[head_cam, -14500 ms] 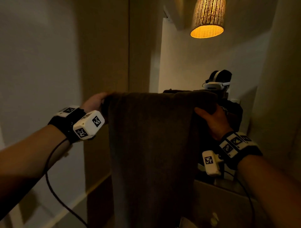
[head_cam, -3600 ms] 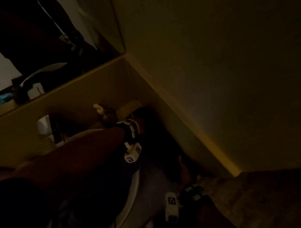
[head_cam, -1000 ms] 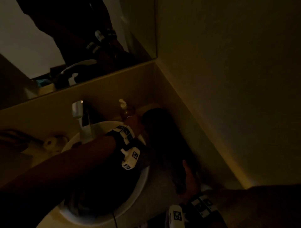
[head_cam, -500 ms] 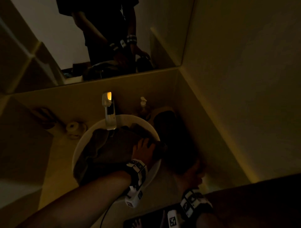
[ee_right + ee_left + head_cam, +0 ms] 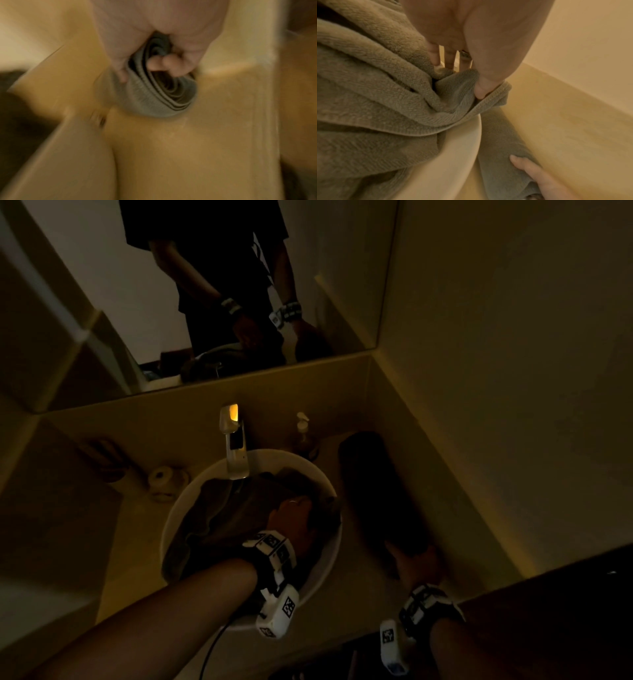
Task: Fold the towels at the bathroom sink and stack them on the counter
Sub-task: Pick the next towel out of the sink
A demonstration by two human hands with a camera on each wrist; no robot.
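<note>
A crumpled brown towel (image 5: 233, 515) fills the white sink basin (image 5: 191, 491). My left hand (image 5: 298, 522) is down in the basin at its right rim. In the left wrist view the thumb and fingers of that hand (image 5: 460, 77) pinch a hemmed edge of the towel (image 5: 376, 94) just above the rim (image 5: 453, 155). A second towel, folded into a long roll (image 5: 376, 491), lies on the counter right of the sink. My right hand (image 5: 414, 563) grips its near end, fingers curled into the layers (image 5: 154, 102).
A tall faucet (image 5: 234, 446) stands behind the basin, a soap pump bottle (image 5: 303, 436) to its right and a small roll (image 5: 164, 477) to its left. The mirror (image 5: 239, 285) runs above. The side wall (image 5: 496, 371) hems in the rolled towel.
My left hand has left the far end of the rolled towel, come back into the sink and taken the crumpled towel's edge. The right hand stays on the roll's near end.
</note>
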